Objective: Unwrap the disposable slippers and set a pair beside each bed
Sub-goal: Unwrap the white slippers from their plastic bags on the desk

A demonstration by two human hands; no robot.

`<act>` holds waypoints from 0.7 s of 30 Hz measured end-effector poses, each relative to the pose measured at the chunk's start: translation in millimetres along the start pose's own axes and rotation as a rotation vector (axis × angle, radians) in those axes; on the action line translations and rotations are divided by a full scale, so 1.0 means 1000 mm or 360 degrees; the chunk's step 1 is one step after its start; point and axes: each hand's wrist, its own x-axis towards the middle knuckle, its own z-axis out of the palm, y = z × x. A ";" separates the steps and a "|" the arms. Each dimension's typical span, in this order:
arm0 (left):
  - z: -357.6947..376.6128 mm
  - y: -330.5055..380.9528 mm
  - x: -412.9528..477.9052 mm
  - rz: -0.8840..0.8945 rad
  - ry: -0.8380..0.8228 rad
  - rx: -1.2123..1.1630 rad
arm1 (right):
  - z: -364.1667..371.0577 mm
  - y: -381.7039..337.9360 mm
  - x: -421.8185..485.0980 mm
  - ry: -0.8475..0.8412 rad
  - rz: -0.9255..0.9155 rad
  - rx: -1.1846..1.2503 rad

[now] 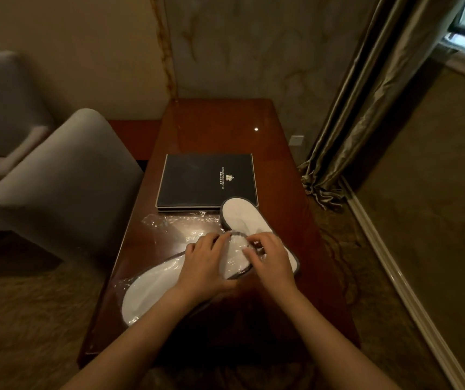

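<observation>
**Q:** Where is the work, and how do I hold it?

**A:** The wrapped slippers [164, 288] lie slantwise on the desk [220, 128], heel end toward its left edge, toe end under my hands at mid-width. My left hand [206, 266] presses the pack flat, its fingertips at the toe end. My right hand [272, 257] pinches the clear film [231, 258] there between thumb and curled fingers.

**Q:** How do I open it well?

**A:** I keep the left hand as the anchor and draw the film away with the right, pulling along the pack, not upward, so the slippers do not slide toward the desk's left edge. Thin film probably stretches before it tears; a short, firm pinch should serve better.

**Q:** What else is close?

**A:** One unwrapped slipper [246, 216] lies just beyond my right hand, its far end overlapping the dark hotel folder [203, 178]. An empty wrapper [178, 223] lies in front of the folder, toward the desk's left edge.
</observation>
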 end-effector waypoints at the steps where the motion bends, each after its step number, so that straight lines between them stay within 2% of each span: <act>1: -0.001 0.000 -0.001 0.0008 0.0018 0.0021 | -0.001 -0.002 -0.001 0.0025 -0.0053 -0.0074; 6: -0.008 0.001 -0.007 0.0082 0.0098 0.0021 | -0.013 -0.014 0.004 0.0263 -0.0065 -0.0102; 11: -0.028 0.005 -0.010 0.0092 0.0266 -0.0392 | -0.034 -0.022 0.021 0.0510 0.0414 0.0670; 13: -0.035 0.007 -0.009 0.0110 0.0309 -0.0381 | -0.037 -0.026 0.022 0.0484 0.0613 0.1006; 15: -0.040 0.007 -0.010 0.0135 0.0329 -0.0340 | -0.041 -0.031 0.020 0.0400 0.0680 0.1129; 16: -0.042 0.006 -0.012 0.0145 0.0336 -0.0324 | -0.044 -0.034 0.018 0.0363 0.0646 0.1055; 18: -0.047 0.003 -0.013 0.0140 0.0353 -0.0300 | -0.051 -0.042 0.015 0.0394 0.0417 0.0652; 21: -0.055 0.002 -0.013 0.0087 0.0402 -0.0336 | -0.061 -0.066 0.003 0.0501 -0.0237 0.0011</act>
